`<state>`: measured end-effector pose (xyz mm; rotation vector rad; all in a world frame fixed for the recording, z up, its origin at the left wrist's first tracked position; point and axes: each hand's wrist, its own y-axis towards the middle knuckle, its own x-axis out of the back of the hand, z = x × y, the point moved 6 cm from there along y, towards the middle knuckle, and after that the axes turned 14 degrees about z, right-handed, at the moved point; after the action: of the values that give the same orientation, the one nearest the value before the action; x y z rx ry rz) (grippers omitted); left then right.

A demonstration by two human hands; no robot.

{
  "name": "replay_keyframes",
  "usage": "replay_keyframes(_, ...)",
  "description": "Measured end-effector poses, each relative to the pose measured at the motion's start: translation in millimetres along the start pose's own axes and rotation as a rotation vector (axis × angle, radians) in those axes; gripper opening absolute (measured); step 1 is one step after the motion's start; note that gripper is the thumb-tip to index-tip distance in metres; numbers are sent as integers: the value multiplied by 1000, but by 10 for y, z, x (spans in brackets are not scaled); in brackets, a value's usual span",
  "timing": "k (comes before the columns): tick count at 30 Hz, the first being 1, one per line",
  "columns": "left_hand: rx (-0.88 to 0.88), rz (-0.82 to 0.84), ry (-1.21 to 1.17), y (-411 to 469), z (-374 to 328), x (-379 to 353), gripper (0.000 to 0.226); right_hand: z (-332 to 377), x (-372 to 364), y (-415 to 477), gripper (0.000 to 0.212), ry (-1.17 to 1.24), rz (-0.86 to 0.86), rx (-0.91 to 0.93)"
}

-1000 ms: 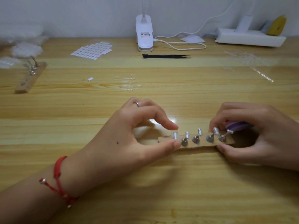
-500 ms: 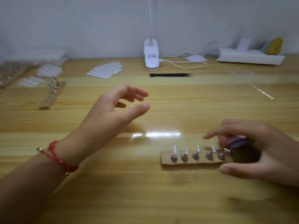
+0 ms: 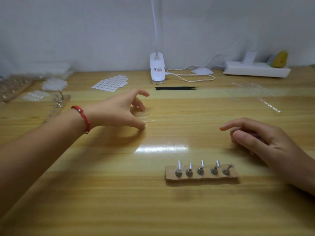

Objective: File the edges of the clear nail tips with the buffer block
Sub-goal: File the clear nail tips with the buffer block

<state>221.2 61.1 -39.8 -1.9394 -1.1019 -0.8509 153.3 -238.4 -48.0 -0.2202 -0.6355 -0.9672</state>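
1. Your left hand has let go of the holder strip and moved out to the middle of the bench. Your right hand has come off the strip's right end and now sits behind and to the right of it, apart from it.
2. Your left hand is spread wide. Its thumb tip and one fingertip rest on the bench on either side of a small cluster of loose clear nail tips. You have none of them pinched, as far as shows. A red bracelet circles that wrist.
3. Your right hand is curled round the buffer block, of which only a purplish sliver shows between your fingers. Your index finger points out to the left.
4. The holder strip lies flat close to you and carries five metal stands in a row.
   - Four of them show a pale clear tip on top, and the leftmost stands tallest.
   - The rightmost leans right, and its top is too small to tell.
5. Far left, a second strip holds a few stands at its far end. It lies beside clear bags of pale pieces and a tray whose contents are blurred.
6. Along the back you have a white lamp base with its cable. Black tweezers lie just in front of it. A sheet of white stickers lies to its left and a white power strip to its right.
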Motion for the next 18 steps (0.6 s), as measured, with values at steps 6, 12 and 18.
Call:
replay_keyframes(6,-115,-159,45,-140,-209,-181,81,26,-21,-14,28,17,10,17)
replay_keyframes(12,-314,-363,-178,-271,-429,-424,72,61,-38,19,20,-14,24,30)
replay_keyframes(18,-401,-436,-246,-288,-531,-448,68,55,25,85,27,-65,-22,6)
